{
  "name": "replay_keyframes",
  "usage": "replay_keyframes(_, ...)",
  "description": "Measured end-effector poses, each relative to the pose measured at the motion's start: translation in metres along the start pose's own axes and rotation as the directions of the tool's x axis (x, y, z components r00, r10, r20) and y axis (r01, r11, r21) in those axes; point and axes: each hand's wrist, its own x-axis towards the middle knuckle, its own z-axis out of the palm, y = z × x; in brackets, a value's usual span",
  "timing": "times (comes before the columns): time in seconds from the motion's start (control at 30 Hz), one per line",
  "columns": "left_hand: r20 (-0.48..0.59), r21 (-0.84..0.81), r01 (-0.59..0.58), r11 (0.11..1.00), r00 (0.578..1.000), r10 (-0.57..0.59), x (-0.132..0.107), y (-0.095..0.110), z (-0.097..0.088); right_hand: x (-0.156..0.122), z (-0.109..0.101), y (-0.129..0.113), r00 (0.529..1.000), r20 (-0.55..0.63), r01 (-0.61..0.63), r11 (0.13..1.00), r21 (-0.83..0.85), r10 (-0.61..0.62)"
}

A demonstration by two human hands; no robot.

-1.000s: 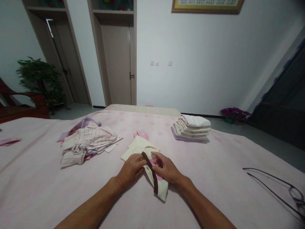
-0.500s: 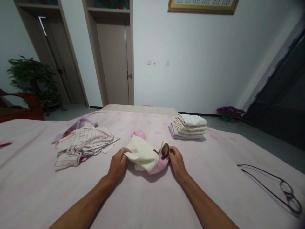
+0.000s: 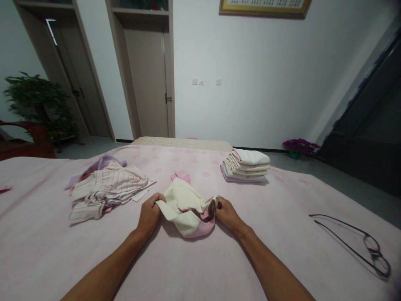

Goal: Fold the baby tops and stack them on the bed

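Observation:
A small cream and pink cloth garment [image 3: 184, 200] with a brown patch lies bunched on the pink bedspread [image 3: 194, 267] in front of me; its exact kind I cannot make out. My left hand [image 3: 149, 213] pinches its left edge between thumb and fingers. On the opposite side my right hand [image 3: 230, 214] grips the right end beside the brown patch, its fingertips partly hidden by the cloth. The near edge sags open between both hands. Behind the garment a bit of bright pink cloth [image 3: 181, 178] shows.
At the left lies a loose heap of striped clothes [image 3: 109, 188] with white tags. A neat stack of folded clothes [image 3: 247, 166] stands at the back right. Black-framed glasses [image 3: 372, 251] rest unfolded at the right. Beyond the bed are a door [image 3: 147, 83] and purple flowers [image 3: 300, 147].
The garment's near edge has spread apart and dropped toward me, showing its pink inside. My left hand has shifted slightly left, and the brown patch has turned more edge-on.

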Motion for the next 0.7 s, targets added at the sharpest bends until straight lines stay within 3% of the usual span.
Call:
replay_keyframes(0.13, -0.046, 0.049, 0.067, 0.997, 0.997, -0.065, 0.013, -0.006, -0.017, 0.005, -0.007, -0.004, 0.983, -0.18, -0.007, 0.99, 0.142, 0.033)
replay_keyframes(0.23, 0.123, 0.119, 0.024, 0.993, 0.992, -0.039, 0.018, -0.002, -0.024, 0.004, -0.013, -0.01, 0.968, -0.244, 0.03, 0.95, 0.312, 0.05)
replay_keyframes(0.33, 0.315, 0.223, -0.128, 0.966, 0.947, 0.052, 0.016, 0.008, -0.023, -0.001, -0.014, -0.016, 0.974, -0.224, 0.043, 0.947, 0.318, 0.031)
replay_keyframes(0.43, 0.395, 0.32, -0.27, 0.908, 0.909, 0.131, 0.01, 0.016, -0.015, -0.003, -0.01, -0.02, 0.982, -0.19, 0.054, 0.95, 0.307, 0.006)
replay_keyframes(0.53, 0.335, 0.24, -0.245, 0.939, 0.929, 0.157, 0.005, 0.021, -0.009, -0.001, -0.009, -0.024, 0.975, -0.22, 0.067, 0.955, 0.29, -0.001)
replay_keyframes(0.63, 0.152, 0.041, -0.068, 0.997, 0.986, 0.061, 0.008, 0.028, -0.013, 0.004, -0.018, -0.031, 0.956, -0.291, 0.117, 0.967, 0.228, -0.047)
replay_keyframes(0.7, 0.041, -0.072, -0.02, 0.997, 0.999, 0.023, 0.014, 0.035, -0.021, 0.007, -0.03, -0.038, 0.962, -0.259, 0.147, 0.966, 0.214, -0.089)
